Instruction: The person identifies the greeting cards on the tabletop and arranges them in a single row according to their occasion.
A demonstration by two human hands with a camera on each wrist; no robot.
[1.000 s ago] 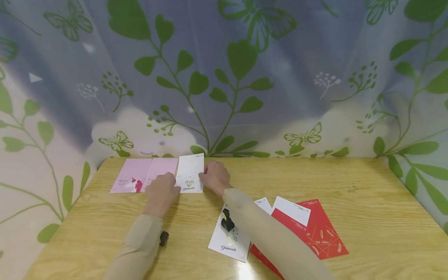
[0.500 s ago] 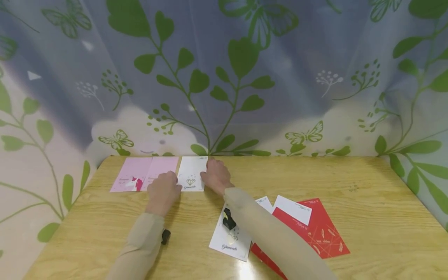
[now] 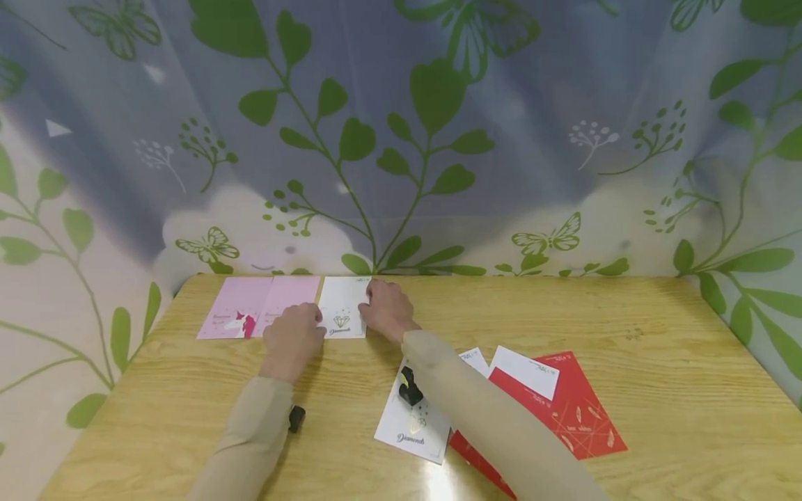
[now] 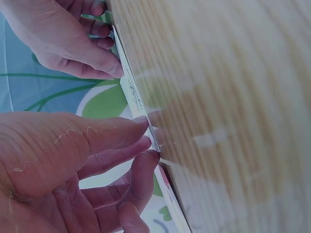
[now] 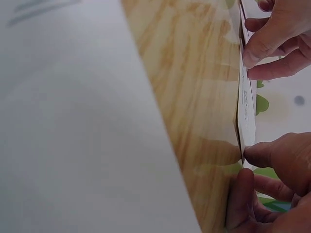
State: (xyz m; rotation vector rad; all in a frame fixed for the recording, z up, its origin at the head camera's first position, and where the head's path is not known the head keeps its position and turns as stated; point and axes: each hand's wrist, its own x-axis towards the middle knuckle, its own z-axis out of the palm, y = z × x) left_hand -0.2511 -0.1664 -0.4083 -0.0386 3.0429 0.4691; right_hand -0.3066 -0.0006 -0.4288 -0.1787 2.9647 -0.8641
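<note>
Room type unclear; curtained tabletop nook: leaf-and-butterfly curtain fills upper frame, wood-grain counter lower.

Far white card: white ground, line-drawn diamond, dark script lettering. Near white card: same diamond design and dark script. Left pink card: pale pink, bearing a white unicorn with magenta mane. Right pink card: matching pale pink. Red card: bright red with pale feathers and crossing fine lines. Worktop: yellow-brown, wood-grained. Backdrop cloth: blue-grey and white, patterned with green leaves and butterflies. Sleeves: plain beige.
</note>
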